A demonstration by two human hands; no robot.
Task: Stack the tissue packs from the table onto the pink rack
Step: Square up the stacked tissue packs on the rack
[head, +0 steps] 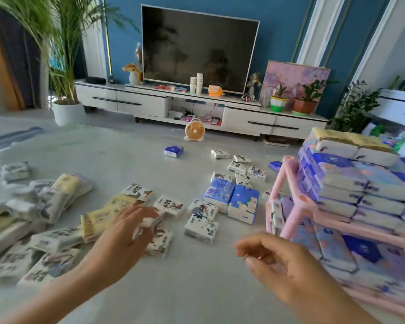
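Many tissue packs lie scattered over the pale table (197,281). My left hand (124,232) reaches into the middle pile and its fingers curl round a white patterned tissue pack (150,222). My right hand (274,265) hovers above the table with fingers loosely curled, holding nothing. The pink rack (290,183) stands at the right, its shelves stacked with several blue and white packs (351,183). Two blue packs (232,199) stand side by side near the rack. A white floral pack (202,226) lies between my hands.
A heap of white and yellow packs (33,220) fills the table's left side. Smaller packs (243,168) lie farther back. A small orange fan (194,130) stands beyond the table, in front of a TV stand (250,118) with a television and potted plants.
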